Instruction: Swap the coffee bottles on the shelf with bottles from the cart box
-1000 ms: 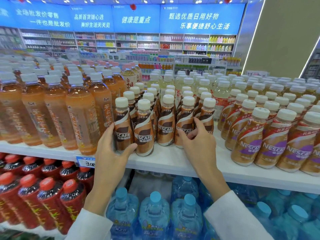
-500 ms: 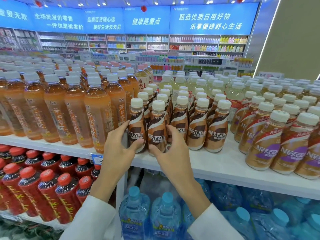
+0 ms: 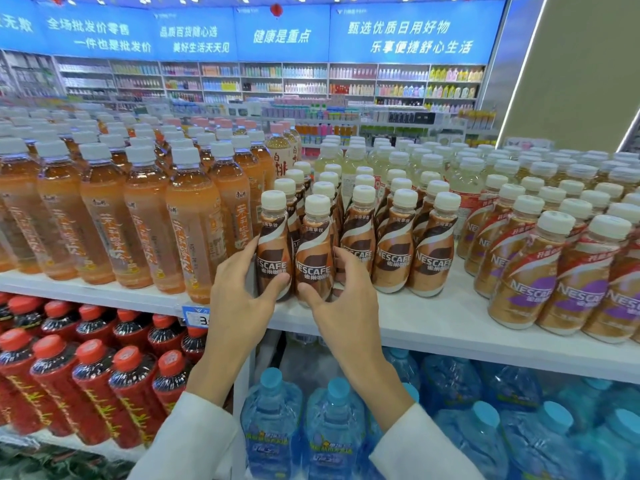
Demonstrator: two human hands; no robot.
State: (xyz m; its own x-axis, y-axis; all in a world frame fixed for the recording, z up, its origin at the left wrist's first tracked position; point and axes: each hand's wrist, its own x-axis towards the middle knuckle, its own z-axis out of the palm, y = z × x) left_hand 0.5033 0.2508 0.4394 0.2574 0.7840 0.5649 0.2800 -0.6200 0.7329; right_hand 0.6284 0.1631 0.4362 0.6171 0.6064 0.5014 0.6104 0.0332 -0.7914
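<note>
Clasping one brown coffee bottle [image 3: 275, 233] in the left hand [image 3: 239, 303] and its neighbour [image 3: 317, 244] in the right hand [image 3: 346, 306], thumbs across the labels and fingers curled behind, apparently to lift both off the white shelf [image 3: 433, 323] in one go. Chosen from the front edge, nearest the hands, probably with the upright rows [image 3: 394, 244] packed just behind and to the right of the right hand blocking anything deeper. No cart box in view.
</note>
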